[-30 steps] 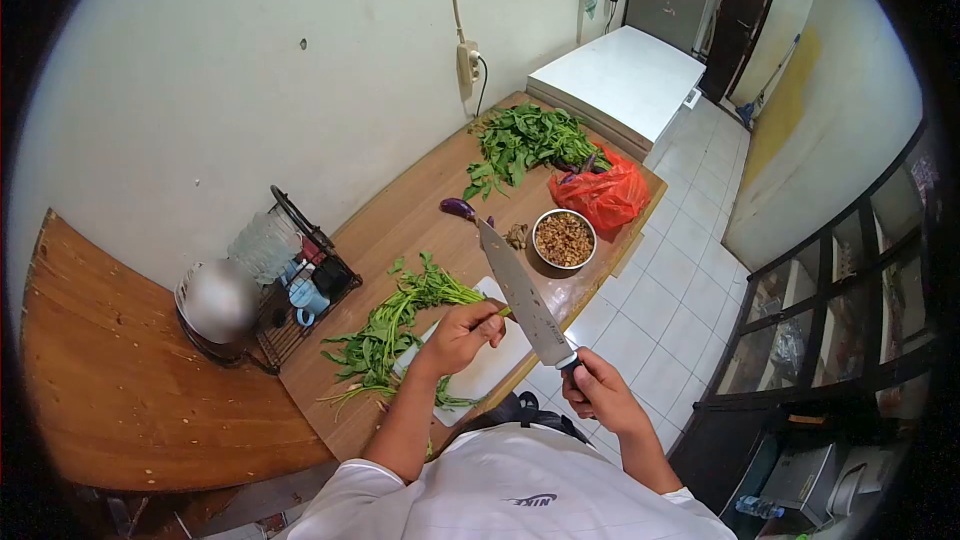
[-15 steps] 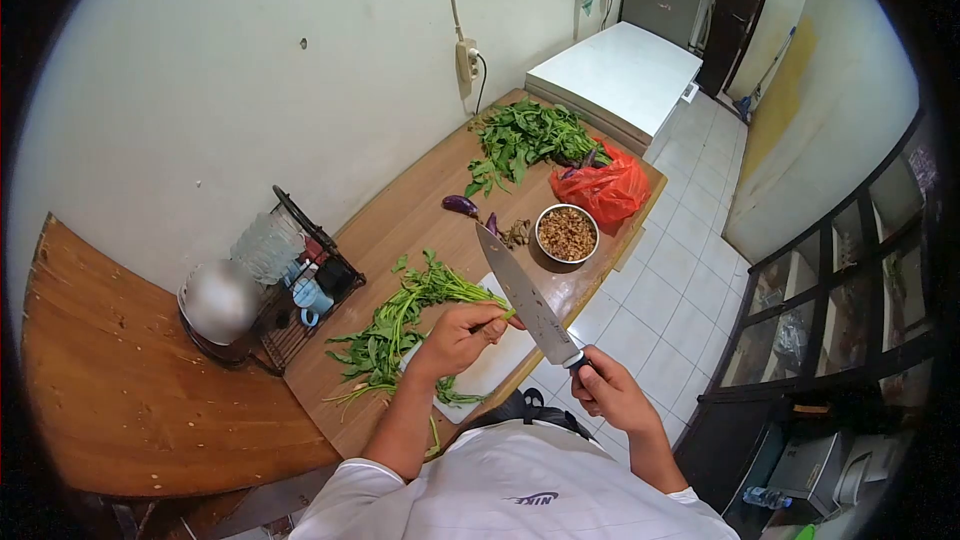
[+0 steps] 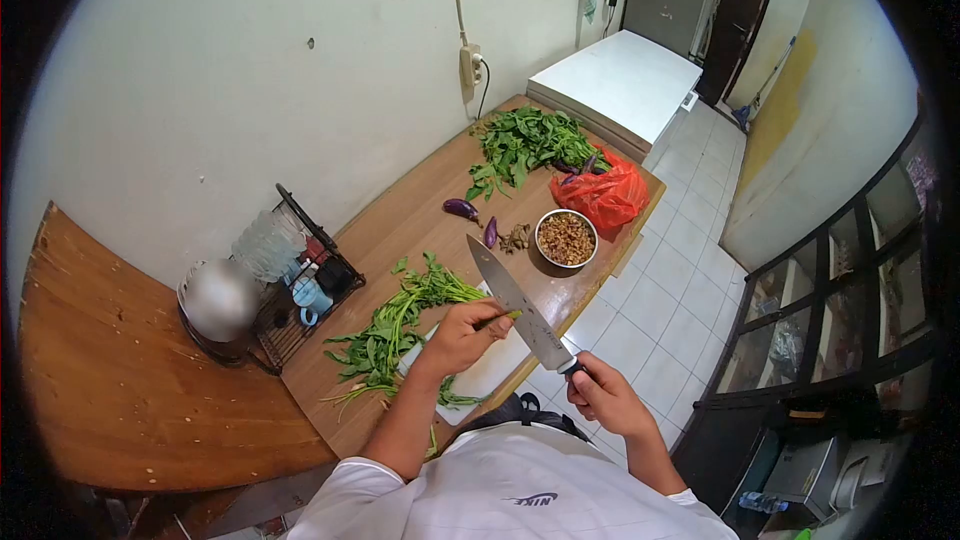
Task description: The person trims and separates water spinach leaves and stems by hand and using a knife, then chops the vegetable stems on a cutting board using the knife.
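Observation:
My left hand [image 3: 465,336] is closed around a green stem [image 3: 514,315] above the white cutting board [image 3: 492,370]. In my right hand [image 3: 603,392] is the dark handle of a large knife [image 3: 522,312], its blade pointing up and to the left, right beside the stem tip. Leafy greens [image 3: 400,325] lie left of the board and partly behind my left hand. Farther back on the wooden table are two purple eggplants [image 3: 461,208], a small brown heap [image 3: 515,238] and a metal bowl [image 3: 567,239] of brown pieces.
More leafy greens [image 3: 525,145] and a red plastic bag [image 3: 605,195] are at the table's far end, before a white chest [image 3: 620,80]. A dish rack [image 3: 310,275] with glasses and blue mugs stands left. Dark glass-fronted shelves [image 3: 820,310] line the right side.
The knife and my right hand have shifted slightly left, bringing the blade against or very near the stem. My left hand has barely moved. The view has tilted slightly.

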The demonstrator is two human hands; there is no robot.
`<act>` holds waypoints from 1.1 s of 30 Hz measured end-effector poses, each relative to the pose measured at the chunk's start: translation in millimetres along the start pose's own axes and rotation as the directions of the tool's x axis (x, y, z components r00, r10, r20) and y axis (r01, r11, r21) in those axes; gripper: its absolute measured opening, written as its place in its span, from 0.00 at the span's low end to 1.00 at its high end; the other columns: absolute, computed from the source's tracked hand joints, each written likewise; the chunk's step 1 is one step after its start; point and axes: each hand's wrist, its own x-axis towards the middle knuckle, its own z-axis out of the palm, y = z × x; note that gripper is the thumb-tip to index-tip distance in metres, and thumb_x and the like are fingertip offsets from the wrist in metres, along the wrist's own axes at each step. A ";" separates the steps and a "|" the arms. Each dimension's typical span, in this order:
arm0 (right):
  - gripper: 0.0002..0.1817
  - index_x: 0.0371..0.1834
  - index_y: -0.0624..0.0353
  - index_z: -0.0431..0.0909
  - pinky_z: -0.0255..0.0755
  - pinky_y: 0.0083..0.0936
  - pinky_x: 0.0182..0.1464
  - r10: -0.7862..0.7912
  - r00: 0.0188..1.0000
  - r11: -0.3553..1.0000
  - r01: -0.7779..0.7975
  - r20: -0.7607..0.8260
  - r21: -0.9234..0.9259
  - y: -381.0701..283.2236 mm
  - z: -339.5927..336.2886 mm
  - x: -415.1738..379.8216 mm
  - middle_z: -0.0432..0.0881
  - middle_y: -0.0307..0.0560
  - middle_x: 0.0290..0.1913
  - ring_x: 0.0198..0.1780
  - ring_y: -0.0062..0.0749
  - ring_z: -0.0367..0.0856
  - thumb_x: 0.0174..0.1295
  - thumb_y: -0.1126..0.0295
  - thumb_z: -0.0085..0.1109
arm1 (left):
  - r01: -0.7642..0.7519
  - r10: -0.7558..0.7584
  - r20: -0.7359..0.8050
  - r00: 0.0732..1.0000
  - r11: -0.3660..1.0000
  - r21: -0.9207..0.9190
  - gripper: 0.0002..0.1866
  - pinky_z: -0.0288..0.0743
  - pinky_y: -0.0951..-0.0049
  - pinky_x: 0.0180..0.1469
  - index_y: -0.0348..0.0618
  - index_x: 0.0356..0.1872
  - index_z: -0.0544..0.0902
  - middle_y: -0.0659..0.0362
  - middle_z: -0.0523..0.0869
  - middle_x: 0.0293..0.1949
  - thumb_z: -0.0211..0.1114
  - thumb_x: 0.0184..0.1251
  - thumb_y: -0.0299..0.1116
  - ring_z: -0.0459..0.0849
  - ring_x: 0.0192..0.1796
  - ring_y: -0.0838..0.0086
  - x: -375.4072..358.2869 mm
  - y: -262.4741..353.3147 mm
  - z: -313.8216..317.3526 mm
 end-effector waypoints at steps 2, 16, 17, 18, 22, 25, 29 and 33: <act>0.11 0.44 0.55 0.67 0.53 0.16 0.23 -0.009 1.000 1.000 0.009 -0.013 -0.006 -1.0 -0.5 -0.8 0.64 0.33 0.26 0.24 0.14 0.55 0.80 0.59 0.46 | 0.021 -0.066 -0.146 0.987 0.956 -0.292 0.16 0.68 0.77 0.37 0.34 0.28 0.82 0.65 0.77 0.31 0.72 0.70 0.37 0.74 0.33 0.80 3.0 -11.4 7.2; 0.13 0.43 0.53 0.66 0.50 0.14 0.22 0.051 0.997 0.997 -0.047 -0.065 0.057 13.9 -2.0 10.7 0.62 0.31 0.25 0.23 0.12 0.54 0.80 0.57 0.46 | 0.210 -0.340 -0.143 0.929 0.805 -0.555 0.08 0.65 0.84 0.29 0.37 0.36 0.87 0.67 0.82 0.29 0.74 0.65 0.31 0.74 0.29 0.87 7.6 -16.6 15.1; 0.13 0.43 0.53 0.66 0.50 0.14 0.22 0.049 0.997 0.997 -0.045 -0.063 0.057 13.3 -2.3 11.4 0.62 0.31 0.25 0.23 0.12 0.54 0.80 0.57 0.46 | 0.216 -0.354 -0.129 0.926 0.780 -0.587 0.07 0.66 0.84 0.28 0.36 0.37 0.87 0.66 0.82 0.29 0.74 0.65 0.30 0.74 0.28 0.87 8.1 -12.1 15.1; 0.13 0.43 0.53 0.66 0.50 0.14 0.21 0.048 0.998 0.995 -0.045 -0.031 0.091 12.8 -2.4 11.7 0.62 0.31 0.25 0.22 0.12 0.54 0.80 0.56 0.46 | 0.216 -0.354 -0.130 0.926 0.781 -0.586 0.07 0.66 0.84 0.28 0.36 0.37 0.87 0.66 0.82 0.29 0.74 0.65 0.30 0.74 0.28 0.87 8.1 -13.4 13.8; 0.15 0.41 0.53 0.65 0.51 0.15 0.21 0.086 0.994 0.984 -0.095 0.065 0.148 17.4 -5.9 14.5 0.62 0.32 0.25 0.21 0.13 0.56 0.80 0.54 0.45 | 0.198 -0.326 -0.117 0.938 0.782 -0.591 0.07 0.63 0.84 0.26 0.34 0.34 0.87 0.66 0.82 0.27 0.75 0.64 0.29 0.72 0.24 0.86 3.6 -23.6 4.2; 0.15 0.39 0.53 0.65 0.52 0.15 0.21 0.087 0.993 0.988 -0.096 0.078 0.122 14.2 -10.5 14.3 0.62 0.32 0.25 0.21 0.14 0.56 0.81 0.55 0.45 | 0.220 -0.329 -0.103 0.939 0.800 -0.558 0.08 0.62 0.83 0.25 0.34 0.31 0.87 0.65 0.81 0.27 0.75 0.63 0.29 0.70 0.22 0.85 3.5 -30.1 1.7; 0.15 0.38 0.53 0.65 0.53 0.16 0.21 0.092 0.994 0.995 -0.094 0.057 0.037 6.8 -15.2 12.4 0.62 0.32 0.25 0.21 0.15 0.57 0.81 0.55 0.44 | 0.237 -0.336 -0.117 0.935 0.833 -0.499 0.10 0.62 0.82 0.25 0.34 0.28 0.86 0.65 0.79 0.25 0.75 0.64 0.30 0.70 0.21 0.85 8.0 -30.3 3.9; 0.14 0.39 0.53 0.65 0.53 0.16 0.21 0.087 0.996 0.995 -0.086 -0.006 0.048 10.6 -15.6 15.8 0.62 0.33 0.25 0.21 0.15 0.56 0.81 0.56 0.43 | 0.138 -0.204 -0.207 0.957 0.946 -0.292 0.11 0.64 0.81 0.25 0.33 0.30 0.87 0.65 0.81 0.27 0.74 0.65 0.32 0.71 0.22 0.84 16.2 -33.3 13.7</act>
